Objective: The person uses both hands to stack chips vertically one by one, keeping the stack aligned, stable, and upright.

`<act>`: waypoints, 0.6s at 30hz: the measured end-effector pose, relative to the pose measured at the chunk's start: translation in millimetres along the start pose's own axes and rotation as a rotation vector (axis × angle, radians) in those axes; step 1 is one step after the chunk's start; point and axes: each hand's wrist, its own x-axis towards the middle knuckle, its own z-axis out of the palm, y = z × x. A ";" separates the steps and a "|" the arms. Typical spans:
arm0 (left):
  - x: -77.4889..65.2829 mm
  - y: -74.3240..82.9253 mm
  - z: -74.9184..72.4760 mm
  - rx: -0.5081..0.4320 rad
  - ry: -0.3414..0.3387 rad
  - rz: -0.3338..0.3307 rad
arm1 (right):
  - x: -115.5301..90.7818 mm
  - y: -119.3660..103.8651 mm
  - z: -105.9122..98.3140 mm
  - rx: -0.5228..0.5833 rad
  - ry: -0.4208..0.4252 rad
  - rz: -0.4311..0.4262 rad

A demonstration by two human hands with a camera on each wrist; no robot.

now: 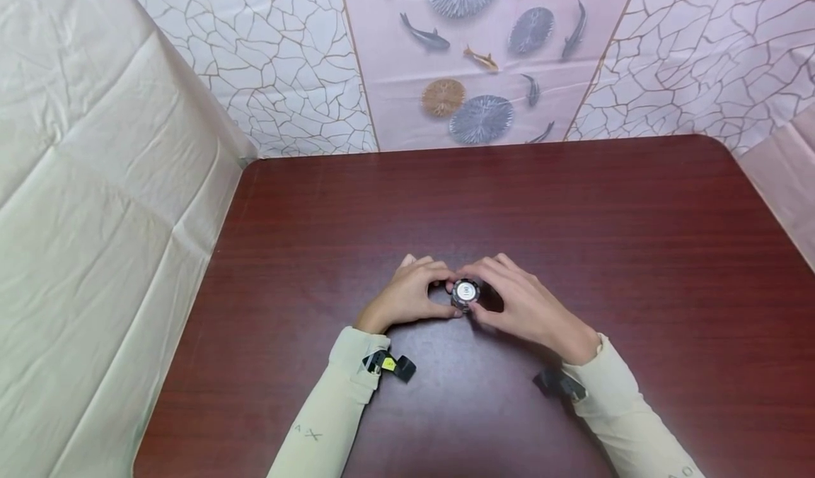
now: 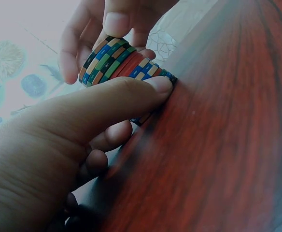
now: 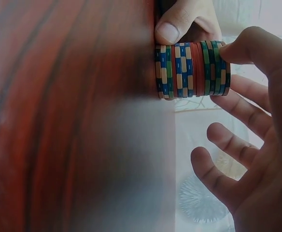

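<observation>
A stack of poker chips [image 1: 466, 291] stands upright on the table between both hands, its white-centred top chip facing up. Green, blue, red, orange and cream edges show along the stack [image 3: 191, 70] in the right wrist view. My left hand [image 1: 409, 293] pinches the lower part, thumb on the near side and fingers behind. Higher up, my right hand [image 1: 533, 310] holds the topmost chips between thumb and index finger. Its other fingers spread loosely away from the stack in the right wrist view. The left fingertips behind the chips are partly hidden.
The dark red wooden table [image 1: 356, 209] spreads around the hands. A patterned wall covering [image 1: 480, 61] hangs behind its far edge, and a pale cloth [image 1: 102, 202] drapes on the left. Small black devices [image 1: 390, 363] are strapped at the wrists.
</observation>
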 end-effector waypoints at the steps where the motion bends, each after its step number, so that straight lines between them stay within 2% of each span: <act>1: -0.7 0.1 -0.2 0.000 -0.001 -0.002 | 0.0 -0.2 0.3 0.004 -0.004 0.003; 10: -8.1 -1.4 -1.4 0.000 -0.010 -0.011 | 0.4 -5.6 4.5 0.020 -0.044 0.036; 18: -7.8 -4.4 -5.9 -0.009 -0.029 -0.010 | 1.9 -6.1 1.9 0.057 -0.127 0.155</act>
